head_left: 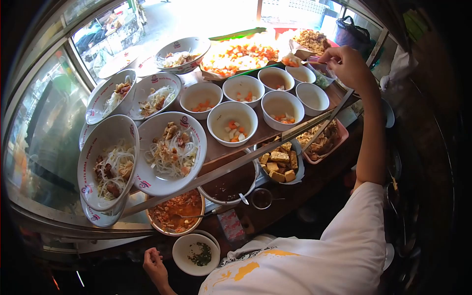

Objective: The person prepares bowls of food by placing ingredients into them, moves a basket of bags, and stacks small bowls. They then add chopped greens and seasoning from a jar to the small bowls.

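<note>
My right hand [344, 64] is raised at the upper right, its fingers pinched on the handle of a spoon [310, 61]. The spoon carries orange and white diced pieces [292, 60] above a small white bowl [301, 73]. Beside it, several small white bowls stand in rows; one of them [232, 123] holds broth with orange and white cubes. My left hand [155, 265] hangs low with curled fingers, left of a white bowl of chopped greens [195, 254]. Whether it holds anything is hidden.
Large noodle bowls [169, 152] crowd the left. A tray of diced pieces [241, 54] lies at the back. Below the metal rail [216, 172] are a red sauce pot [176, 211], a dark broth pot [228, 189], fried tofu [279, 162] and a pink meat tub [322, 140].
</note>
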`<state>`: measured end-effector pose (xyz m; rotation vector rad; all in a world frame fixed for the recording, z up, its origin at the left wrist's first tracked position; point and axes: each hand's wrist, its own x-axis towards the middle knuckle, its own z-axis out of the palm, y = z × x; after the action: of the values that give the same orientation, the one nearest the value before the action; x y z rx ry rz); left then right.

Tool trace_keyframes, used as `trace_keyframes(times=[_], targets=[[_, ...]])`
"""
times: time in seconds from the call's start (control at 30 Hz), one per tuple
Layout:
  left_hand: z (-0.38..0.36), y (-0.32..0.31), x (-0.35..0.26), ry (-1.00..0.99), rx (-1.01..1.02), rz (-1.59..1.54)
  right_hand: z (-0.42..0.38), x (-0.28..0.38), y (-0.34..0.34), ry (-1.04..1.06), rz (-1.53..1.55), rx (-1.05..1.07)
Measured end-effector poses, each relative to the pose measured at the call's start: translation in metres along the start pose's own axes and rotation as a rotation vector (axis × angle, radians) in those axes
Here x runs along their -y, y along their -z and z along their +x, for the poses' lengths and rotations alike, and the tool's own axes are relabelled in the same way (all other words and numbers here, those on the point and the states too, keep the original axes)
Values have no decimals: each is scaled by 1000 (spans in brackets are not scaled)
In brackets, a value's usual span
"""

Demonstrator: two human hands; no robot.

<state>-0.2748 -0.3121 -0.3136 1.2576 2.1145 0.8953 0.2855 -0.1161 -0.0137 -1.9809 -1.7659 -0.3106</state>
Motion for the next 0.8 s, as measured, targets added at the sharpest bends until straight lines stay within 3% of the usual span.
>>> trace_keyframes(times=[0.07, 0.2, 0.3, 0.4, 0.47, 0.5, 0.53, 0.6, 0.67, 0.73, 0.8], targets=[[3, -2, -4, -2, 13, 0, -30, -8, 5, 10, -83, -171], [3, -5, -10, 0, 30, 3, -71, -6, -4, 143, -437, -225], [3, -3, -14, 0, 33, 9, -73, -4, -9, 169, -483, -298], [1, -4, -10, -37, 32, 0, -47, -2, 2, 158, -305, -411], [-3, -3, -14, -54, 39, -2, -10, -14, -14, 397, -253, -520], [-4, -3, -17, -65, 41, -18, 6, -4, -20, 342, -297, -407], [-6, -4, -17, -73, 43, -31, 33, -13, -42, 395, -152, -406], [-11, -4, -17, -84, 48, -50, 61, 18, -61, 301, -149, -154], [-16, -4, -15, -84, 52, -57, 122, -3, -109, 604, -198, -34], [-23, -4, -14, -89, 58, -86, 134, 17, -120, 465, -311, 55], [-31, -5, -4, -71, 41, -119, 117, 28, -99, 633, -102, -282]])
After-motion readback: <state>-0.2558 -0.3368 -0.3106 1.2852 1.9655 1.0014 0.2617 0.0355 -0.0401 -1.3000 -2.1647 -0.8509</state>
